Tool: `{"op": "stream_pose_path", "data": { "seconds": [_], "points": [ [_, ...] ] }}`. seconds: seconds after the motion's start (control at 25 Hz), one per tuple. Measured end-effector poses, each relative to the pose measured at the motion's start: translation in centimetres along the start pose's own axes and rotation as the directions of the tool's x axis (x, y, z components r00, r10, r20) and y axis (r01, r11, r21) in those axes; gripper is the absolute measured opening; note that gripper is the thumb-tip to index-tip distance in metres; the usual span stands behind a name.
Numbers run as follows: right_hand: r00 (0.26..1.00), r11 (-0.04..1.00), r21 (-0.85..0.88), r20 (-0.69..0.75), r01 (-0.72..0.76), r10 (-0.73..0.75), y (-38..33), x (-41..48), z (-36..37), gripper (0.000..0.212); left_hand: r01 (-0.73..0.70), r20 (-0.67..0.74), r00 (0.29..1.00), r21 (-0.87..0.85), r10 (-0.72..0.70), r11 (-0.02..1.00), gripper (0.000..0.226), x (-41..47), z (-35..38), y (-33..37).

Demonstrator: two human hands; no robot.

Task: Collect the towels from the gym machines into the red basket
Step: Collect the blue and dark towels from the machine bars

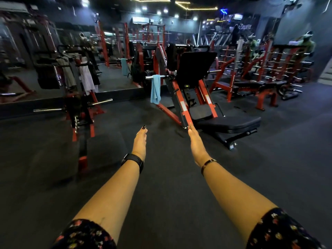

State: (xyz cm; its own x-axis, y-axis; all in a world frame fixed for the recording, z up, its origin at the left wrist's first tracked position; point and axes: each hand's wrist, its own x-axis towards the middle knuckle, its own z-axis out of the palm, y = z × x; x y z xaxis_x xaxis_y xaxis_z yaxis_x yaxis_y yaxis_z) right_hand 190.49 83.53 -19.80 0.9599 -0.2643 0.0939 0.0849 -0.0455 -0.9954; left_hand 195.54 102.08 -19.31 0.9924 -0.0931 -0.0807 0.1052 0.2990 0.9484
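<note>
1. Floor (170, 186): dark rubber matting across the whole room, machines standing on it.
2. Mirror (111, 76): covers the left wall and reflects red racks and more of the gym.
3. Leg-press machine (194, 72): red frame, black footplate and seat pad, centre of view, ahead of both hands.
4. Second machine (80, 112): red/black, left of centre, just in front of the mirror.
5. Bar racks (280, 69): red, far right, with a bench in front.
6. Blue towel (155, 88): draped over the chrome bar (164, 76) on the leg press's left side, hanging straight down, clear of the floor. Nothing touches it. Its reflection shows in the mirror behind.
7. Striped cloth (88, 78) and grey cloth (69, 78): hanging on the second machine's upper frame. Too blurred to say more.
8. Left hand (141, 141): stretched forward, fingers straight and together, holding nothing, well short of the blue towel.
9. Right hand (195, 141): same pose, nothing in it, apart from the left.
10. Watch (133, 161) on the left wrist, bracelet (208, 163) on the right.
</note>
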Motion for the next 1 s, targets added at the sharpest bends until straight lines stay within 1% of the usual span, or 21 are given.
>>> {"op": "stream_pose_path", "data": {
  "seconds": [0.2, 0.32, 0.44, 0.64, 0.88, 1.0],
  "points": [
    [0.997, 1.000, 0.015, 0.074, 0.005, -0.007, 1.7, 16.8, -0.9, 0.047, -0.037, -0.049, 0.998, 0.004, 0.037, 0.999, 0.050, 15.0, 3.9, 0.2],
    [0.994, 1.000, 0.011, 0.108, 0.002, -0.004, 2.7, 25.2, -1.2, 0.047, -0.017, -0.071, 0.997, 0.007, 0.017, 1.000, 0.051, 22.4, 5.9, 0.6],
    [0.989, 1.000, -0.010, 0.151, -0.002, 0.004, 3.4, 33.1, -0.4, 0.047, -0.029, -0.083, 0.996, 0.011, 0.030, 1.000, 0.050, 30.0, 7.4, 1.1],
    [0.978, 0.998, -0.050, 0.209, 0.037, -0.026, 5.1, 45.2, 2.5, 0.047, -0.067, -0.104, 0.992, 0.011, 0.068, 0.998, 0.048, 42.2, 7.7, 1.5],
    [0.963, 0.997, -0.069, 0.269, 0.037, -0.017, 7.1, 65.5, 7.9, 0.047, -0.080, -0.156, 0.985, -0.013, 0.077, 0.997, 0.049, 62.7, 6.5, 3.8],
    [0.958, 0.999, -0.042, 0.286, 0.022, -0.009, 7.4, 73.7, 11.0, 0.046, -0.078, -0.178, 0.981, -0.009, 0.075, 0.997, 0.051, 71.8, 5.7, 5.3]
  ]
}}
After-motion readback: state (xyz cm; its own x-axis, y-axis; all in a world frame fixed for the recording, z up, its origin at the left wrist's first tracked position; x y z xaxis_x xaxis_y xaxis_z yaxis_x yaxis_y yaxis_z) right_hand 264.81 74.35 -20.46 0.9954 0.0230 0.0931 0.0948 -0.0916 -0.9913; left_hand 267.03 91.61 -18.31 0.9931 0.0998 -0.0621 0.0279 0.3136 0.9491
